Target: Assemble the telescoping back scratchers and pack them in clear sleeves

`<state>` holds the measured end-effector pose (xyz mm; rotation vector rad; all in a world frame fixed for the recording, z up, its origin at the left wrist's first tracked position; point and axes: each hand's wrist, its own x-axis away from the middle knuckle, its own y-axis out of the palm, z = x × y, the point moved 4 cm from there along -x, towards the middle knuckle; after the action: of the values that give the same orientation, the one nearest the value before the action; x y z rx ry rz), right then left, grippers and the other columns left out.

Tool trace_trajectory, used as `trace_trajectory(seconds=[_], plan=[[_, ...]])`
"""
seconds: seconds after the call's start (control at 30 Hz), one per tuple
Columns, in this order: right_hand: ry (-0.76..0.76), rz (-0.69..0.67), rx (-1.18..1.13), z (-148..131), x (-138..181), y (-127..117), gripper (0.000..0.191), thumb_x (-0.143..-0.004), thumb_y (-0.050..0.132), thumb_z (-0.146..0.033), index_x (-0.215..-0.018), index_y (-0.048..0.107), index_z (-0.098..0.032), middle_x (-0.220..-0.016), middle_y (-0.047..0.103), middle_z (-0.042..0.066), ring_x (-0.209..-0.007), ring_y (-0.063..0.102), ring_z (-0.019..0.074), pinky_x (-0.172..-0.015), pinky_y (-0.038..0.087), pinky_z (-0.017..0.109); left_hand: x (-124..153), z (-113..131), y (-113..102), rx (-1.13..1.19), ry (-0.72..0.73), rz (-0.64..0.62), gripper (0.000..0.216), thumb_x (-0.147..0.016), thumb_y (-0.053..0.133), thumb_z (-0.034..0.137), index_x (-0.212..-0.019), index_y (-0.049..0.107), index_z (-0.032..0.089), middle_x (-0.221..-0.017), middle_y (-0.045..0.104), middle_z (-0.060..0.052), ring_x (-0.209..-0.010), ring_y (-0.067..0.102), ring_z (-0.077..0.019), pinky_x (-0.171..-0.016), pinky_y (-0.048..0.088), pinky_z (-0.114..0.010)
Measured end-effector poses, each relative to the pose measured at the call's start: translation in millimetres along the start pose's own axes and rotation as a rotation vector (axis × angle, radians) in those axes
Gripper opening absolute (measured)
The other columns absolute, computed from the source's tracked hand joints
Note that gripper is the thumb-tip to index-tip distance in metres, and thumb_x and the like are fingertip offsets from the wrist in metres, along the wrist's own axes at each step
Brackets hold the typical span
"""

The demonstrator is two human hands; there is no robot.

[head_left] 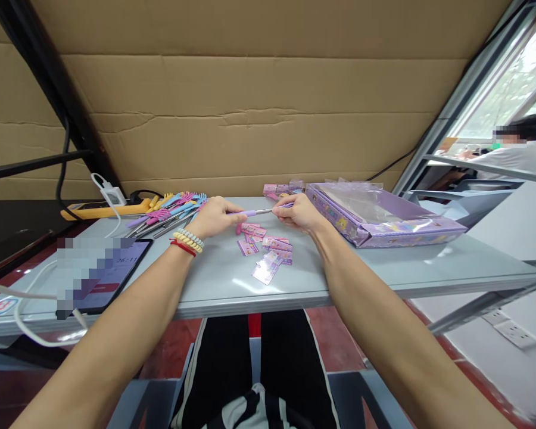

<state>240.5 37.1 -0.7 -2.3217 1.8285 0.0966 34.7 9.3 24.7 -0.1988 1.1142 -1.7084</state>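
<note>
head view: left hand (214,215) and right hand (296,212) both clasp a purple-handled stick (250,213); cards (277,244) lie short of the table's (232,302) front edge, its surface showing either side.

You get daylight from a washed-out window (524,77) at right, glare streaking the tabletop (304,283), stretched edges, and pixel blocks over part of the tablet (118,274).
</note>
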Motion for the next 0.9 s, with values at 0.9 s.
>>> trace_trajectory(seconds=[0.9], plan=[[0.057,-0.036,-0.093,16.4,-8.9,3.4,0.029,-0.054,0.072,-0.022,-0.073,0.051,-0.018,-0.051,0.063,0.001,-0.031,0.037,0.0053,-0.029,0.018,0.017,-4.4,-18.1,13.2,-0.315,-0.002,0.025,0.038,-0.084,0.049,0.046,-0.076,0.076,0.020,-0.063,0.068,-0.002,-0.057,0.052,-0.0139,-0.056,0.031,-0.026]])
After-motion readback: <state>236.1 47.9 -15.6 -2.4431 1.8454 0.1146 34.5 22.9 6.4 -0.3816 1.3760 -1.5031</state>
